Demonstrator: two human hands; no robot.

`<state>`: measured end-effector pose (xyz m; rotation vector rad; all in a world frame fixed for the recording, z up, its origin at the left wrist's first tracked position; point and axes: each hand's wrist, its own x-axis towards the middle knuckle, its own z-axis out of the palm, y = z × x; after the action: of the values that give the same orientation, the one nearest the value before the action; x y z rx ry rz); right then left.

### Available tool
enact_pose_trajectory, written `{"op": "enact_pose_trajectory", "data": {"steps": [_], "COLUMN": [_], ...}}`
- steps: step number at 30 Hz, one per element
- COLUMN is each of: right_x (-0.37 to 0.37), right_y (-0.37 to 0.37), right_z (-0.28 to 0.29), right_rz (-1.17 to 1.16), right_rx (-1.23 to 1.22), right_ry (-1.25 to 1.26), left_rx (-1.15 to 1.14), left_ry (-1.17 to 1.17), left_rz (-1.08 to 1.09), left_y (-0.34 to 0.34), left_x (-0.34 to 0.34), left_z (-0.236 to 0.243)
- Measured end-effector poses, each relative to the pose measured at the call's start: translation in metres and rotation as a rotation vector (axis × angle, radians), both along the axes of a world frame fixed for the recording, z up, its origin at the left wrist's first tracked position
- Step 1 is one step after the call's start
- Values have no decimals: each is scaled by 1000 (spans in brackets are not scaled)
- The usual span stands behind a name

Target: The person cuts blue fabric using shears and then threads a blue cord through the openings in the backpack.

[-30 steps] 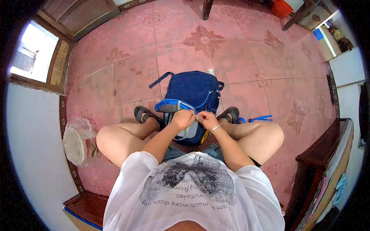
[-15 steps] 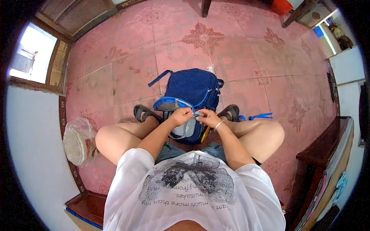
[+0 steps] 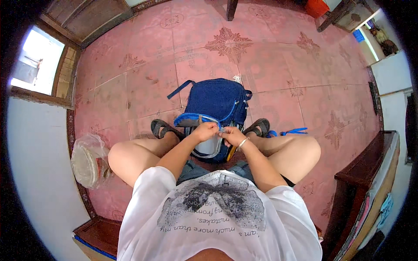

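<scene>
A navy backpack [image 3: 213, 98] with bright blue zip trim lies on the floor between my legs, its front pocket [image 3: 188, 119] gaping at the near side. At that pocket's blue zip edge [image 3: 212, 119], my left hand [image 3: 206, 131] pinches with thumb and fingers. Close against it on the right, my right hand [image 3: 233, 136], a pale bangle [image 3: 243, 143] at its wrist, is pinched on the same edge; a small greyish-blue bit shows between the fingertips. Below the hands sits a light grey panel [image 3: 204, 147] of the bag. The exact grip points are partly hidden by my fingers.
Dark sandals [image 3: 163, 128] are on my feet either side of the bag. A blue strap [image 3: 294, 131] lies by my right knee. A plastic-wrapped round bundle [image 3: 86, 161] leans at the left wall; a dark wooden bench [image 3: 363, 169] stands at right. An orange bucket [image 3: 316, 8] is far off.
My right hand has turned slightly and shifted a little, covering more of the greyish-blue bit. The left hand stays almost where it was; the backpack has barely moved.
</scene>
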<state>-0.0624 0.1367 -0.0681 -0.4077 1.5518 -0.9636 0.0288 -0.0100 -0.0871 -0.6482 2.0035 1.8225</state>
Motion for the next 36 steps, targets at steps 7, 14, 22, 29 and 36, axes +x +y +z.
{"op": "enact_pose_trajectory", "data": {"steps": [7, 14, 22, 29, 36], "right_x": [4, 1, -4, 10, 43], "right_y": [4, 9, 14, 20, 12], "right_z": [-6, -27, -5, -7, 11], "right_rz": [-86, -73, -102, -188, -354], "right_rx": [-97, -213, 23, 54, 123], "right_ry": [-2, 182, -96, -324, -462], "left_rx": [-486, -27, 99, 659, 664], "left_ry": [-48, -15, -217, -296, -139], "left_rz": [-179, -2, 139, 584, 1053], "left_y": [12, 9, 14, 40, 39], "left_x": [-11, -8, -2, 2, -18], "left_z": [38, -6, 14, -8, -9]}}
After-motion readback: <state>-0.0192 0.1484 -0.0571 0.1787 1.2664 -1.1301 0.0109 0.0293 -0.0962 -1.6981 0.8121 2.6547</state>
